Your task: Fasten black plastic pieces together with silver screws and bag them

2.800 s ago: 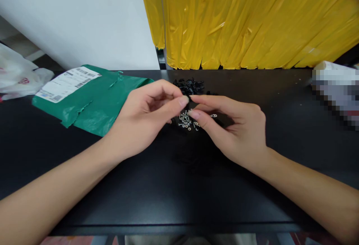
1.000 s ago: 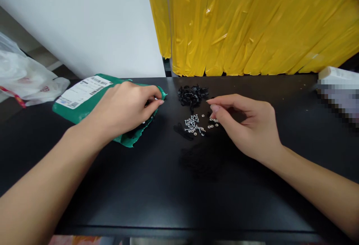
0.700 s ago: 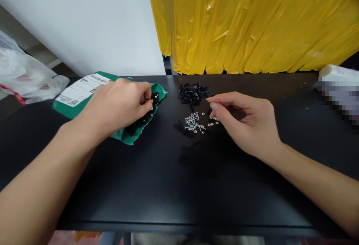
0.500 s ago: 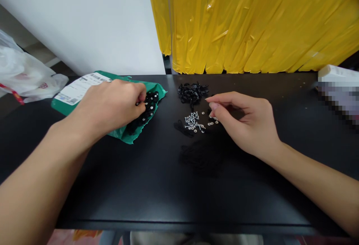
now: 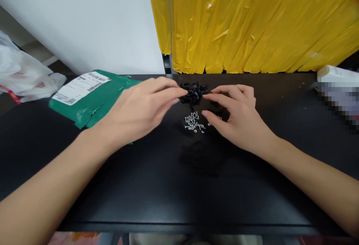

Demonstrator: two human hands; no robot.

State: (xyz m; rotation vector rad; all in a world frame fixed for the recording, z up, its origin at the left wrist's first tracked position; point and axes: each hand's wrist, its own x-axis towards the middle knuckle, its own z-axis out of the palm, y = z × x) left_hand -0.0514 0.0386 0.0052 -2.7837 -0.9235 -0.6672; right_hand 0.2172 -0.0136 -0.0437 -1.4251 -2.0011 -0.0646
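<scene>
My left hand (image 5: pixel 146 107) reaches across the green plastic mailer bag (image 5: pixel 98 107), its fingertips at the left edge of a heap of small black parts (image 5: pixel 195 92). Its fingers are close together, and whether anything is between them is hidden. My right hand (image 5: pixel 238 116) is at the right side of the heap, thumb and fingers apart, with nothing seen between them. Just below the heap is a small pile of silver screws (image 5: pixel 192 120). A few small round metal pieces lie beside it, partly behind my right hand.
The black table (image 5: pixel 168 185) runs back to a white panel (image 5: pixel 98 21) and yellow plastic sheeting (image 5: pixel 252 24). A white plastic bag (image 5: pixel 28 73) sits at the far left. A pale, partly pixelated object (image 5: pixel 338 84) lies at the right edge.
My left hand has moved right, from the mailer bag's opening to the black heap. My right hand has shifted slightly left, and its thumb and fingers have spread.
</scene>
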